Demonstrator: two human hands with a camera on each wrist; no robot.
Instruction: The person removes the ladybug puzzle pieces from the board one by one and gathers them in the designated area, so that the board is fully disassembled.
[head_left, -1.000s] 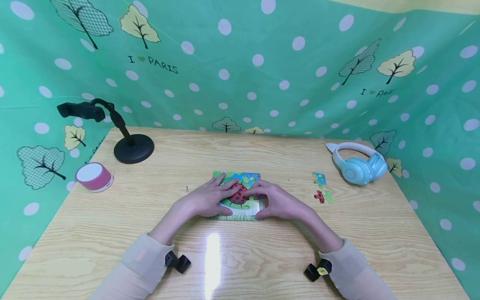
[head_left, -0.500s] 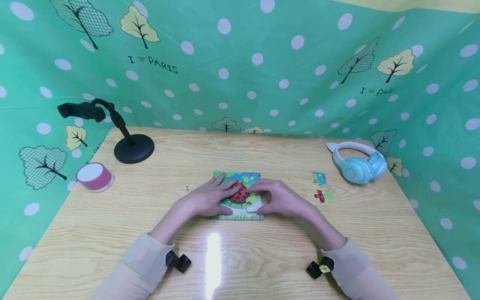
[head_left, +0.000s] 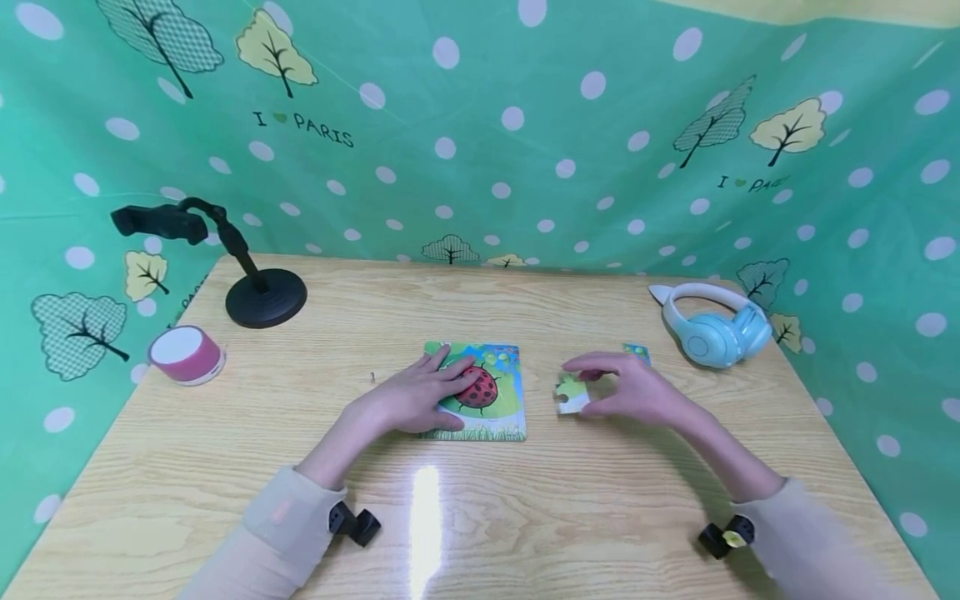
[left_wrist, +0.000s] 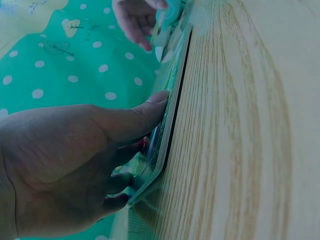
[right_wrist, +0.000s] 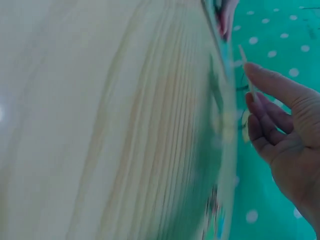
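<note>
A ladybug jigsaw puzzle (head_left: 491,421) in a flat tray lies on the table in the head view. My left hand (head_left: 412,396) rests on its left part with fingers spread, covering that side of the picture. In the left wrist view the thumb (left_wrist: 157,100) lies along the board's near edge. To the right of the puzzle, my right hand (head_left: 626,387) pinches a green-and-white puzzle piece (head_left: 573,398) between thumb and fingers. The right wrist view shows this piece nearly edge-on at the fingertips. Behind the right hand a blue puzzle piece (head_left: 637,351) peeks out.
Blue cat-ear headphones (head_left: 716,337) lie at the table's back right. A black microphone stand (head_left: 266,297) stands at the back left, with a pink round speaker (head_left: 187,354) in front of it. A green dotted cloth (head_left: 480,192) hangs behind the wooden table (head_left: 525,517).
My right hand has drawn the green-and-white piece off the puzzle's right side and carried it right, now in front of the loose pieces. The left hand has stayed put.
</note>
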